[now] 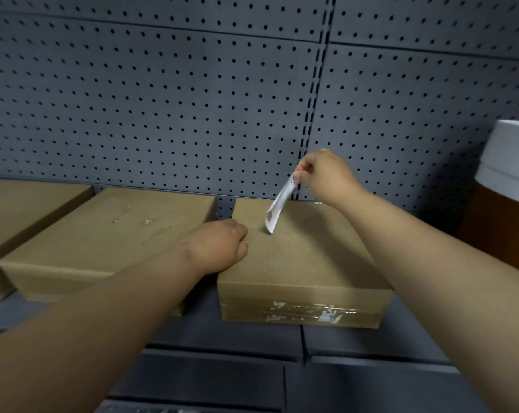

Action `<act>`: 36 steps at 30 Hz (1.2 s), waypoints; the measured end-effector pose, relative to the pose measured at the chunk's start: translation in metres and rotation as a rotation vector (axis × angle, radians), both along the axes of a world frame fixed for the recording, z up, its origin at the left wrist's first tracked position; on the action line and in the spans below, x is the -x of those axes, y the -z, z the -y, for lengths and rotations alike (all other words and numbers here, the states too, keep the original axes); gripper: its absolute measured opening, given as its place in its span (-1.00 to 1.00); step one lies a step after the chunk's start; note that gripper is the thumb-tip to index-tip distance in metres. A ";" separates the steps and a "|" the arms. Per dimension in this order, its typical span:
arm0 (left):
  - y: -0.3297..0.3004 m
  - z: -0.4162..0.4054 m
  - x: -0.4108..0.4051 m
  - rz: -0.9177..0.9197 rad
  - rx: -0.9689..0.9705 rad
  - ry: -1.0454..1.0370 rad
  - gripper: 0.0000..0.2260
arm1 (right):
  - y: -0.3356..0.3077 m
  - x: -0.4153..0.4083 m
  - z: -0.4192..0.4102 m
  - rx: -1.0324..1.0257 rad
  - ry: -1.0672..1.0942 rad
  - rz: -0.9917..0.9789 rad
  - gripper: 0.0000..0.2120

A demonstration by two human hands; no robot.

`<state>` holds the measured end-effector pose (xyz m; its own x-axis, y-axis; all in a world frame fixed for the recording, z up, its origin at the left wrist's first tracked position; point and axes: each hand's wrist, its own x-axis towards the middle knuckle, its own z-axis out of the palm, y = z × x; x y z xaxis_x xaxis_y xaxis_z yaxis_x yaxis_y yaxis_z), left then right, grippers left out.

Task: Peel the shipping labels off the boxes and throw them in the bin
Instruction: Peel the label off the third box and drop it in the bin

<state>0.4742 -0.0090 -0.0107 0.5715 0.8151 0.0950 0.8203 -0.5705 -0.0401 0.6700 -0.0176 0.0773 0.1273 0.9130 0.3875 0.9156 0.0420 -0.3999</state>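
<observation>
The label [278,205], a narrow strip of white paper with dark print, rises at a slant from the top of the right-hand box, its lower end just at the cardboard near the middle of the lid; whether that end is stuck or only touching cannot be told from this angle.

At the far left a flat cardboard box [23,210] runs out of view. Beside it lies a second box [103,236], broad and shallow, matte brown, with small torn flecks and scuffs on its lid. All sit on a dark grey shelf [252,341] in front of a grey metal pegboard [163,114] dotted with rows of round holes.

The left hand [219,247] rests palm down on the near left corner of the third box [305,263], fingers curled over its left edge and gripping it. This box is deeper and squarer, and its front face carries glossy clear tape with ragged white paper scraps [311,312] under it.

The right hand [326,174] is raised above the back of that box, thumb and fingers pinching the upper end of the strip.

At the far right stands a round container [505,204] with a smooth white upper part and a brown body.
</observation>
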 end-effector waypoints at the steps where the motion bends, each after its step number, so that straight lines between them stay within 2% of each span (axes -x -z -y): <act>1: -0.001 0.001 0.001 0.045 0.035 -0.022 -0.65 | 0.000 0.001 0.002 -0.017 0.001 -0.002 -0.87; 3: -0.006 0.005 0.002 0.206 0.128 -0.088 -0.65 | 0.000 0.003 0.005 -0.023 -0.005 -0.007 -0.88; 6: -0.017 0.017 0.001 0.604 0.237 -0.165 -0.59 | 0.000 0.007 0.011 -0.026 -0.019 -0.068 -0.91; 9: -0.026 0.031 -0.010 0.928 0.161 -0.098 -0.52 | 0.001 0.010 0.018 -0.022 -0.065 -0.171 -0.91; 12: -0.033 0.037 -0.023 1.090 0.140 -0.017 -0.41 | 0.001 0.017 0.028 -0.029 -0.117 -0.300 -0.89; 15: -0.039 0.036 -0.034 1.093 0.119 0.025 -0.39 | 0.002 0.025 0.036 -0.022 -0.181 -0.439 -0.89; 20: -0.041 0.029 -0.040 1.063 0.015 0.002 -0.43 | 0.004 0.029 0.044 0.050 -0.303 -0.672 -0.78; 24: -0.046 0.030 -0.042 1.093 0.016 -0.052 -0.55 | 0.012 0.030 0.047 0.084 -0.391 -0.797 -0.72; 26: -0.048 0.032 -0.044 1.109 0.024 -0.079 -0.64 | 0.015 0.030 0.048 0.107 -0.415 -0.833 -0.75; 31: -0.047 0.023 -0.042 1.123 0.029 -0.139 -0.63 | 0.019 0.023 0.051 0.177 -0.412 -0.883 -0.83; 34: -0.045 0.018 -0.039 1.062 0.022 -0.145 -0.62 | 0.025 0.016 0.050 0.239 -0.398 -0.899 -0.70; 36: -0.045 0.017 -0.039 0.988 -0.006 -0.162 -0.61 | 0.027 0.014 0.049 0.229 -0.387 -0.908 -0.68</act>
